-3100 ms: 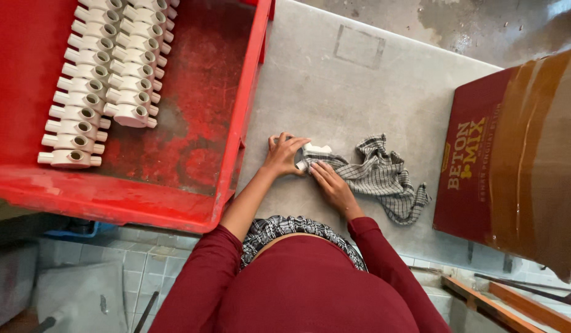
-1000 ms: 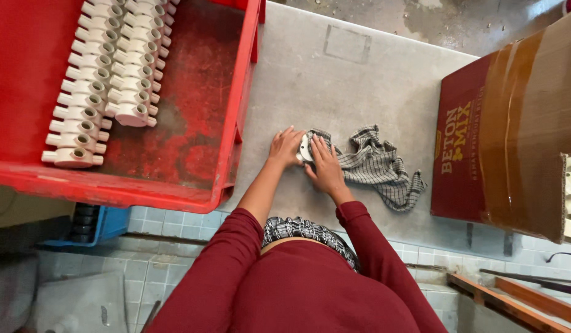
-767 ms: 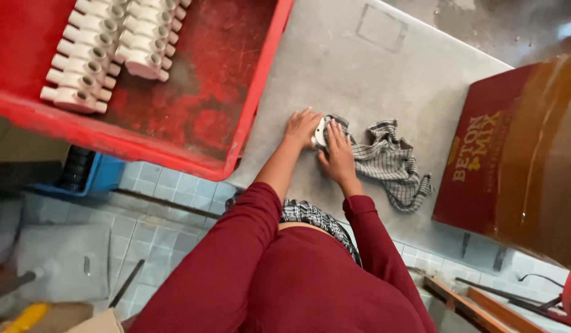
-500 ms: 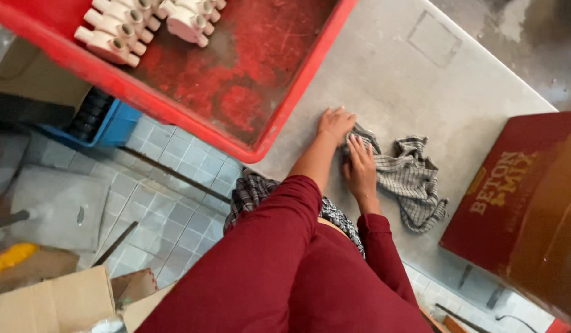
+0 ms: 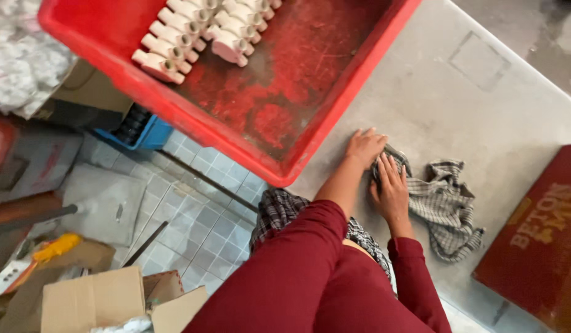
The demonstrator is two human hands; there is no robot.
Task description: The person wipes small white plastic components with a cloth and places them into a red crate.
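Right hand (image 5: 391,190) presses checked cloth (image 5: 443,200) on grey table (image 5: 470,111).

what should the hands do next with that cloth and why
Probably lift the right hand off the checked cloth to check the piece beneath. That hand presses the cloth flat on the grey table, the left hand braces beside it, and whatever they wipe is fully covered.

The person wears a dark maroon long-sleeved top; the left sleeve (image 5: 285,271) is pushed up the forearm, the right sleeve (image 5: 415,271) ends in a cuff at the wrist. A black-and-white checked cloth (image 5: 279,209) is at the waist. The left hand (image 5: 364,147) and right hand (image 5: 391,188) are bare, fingers without rings
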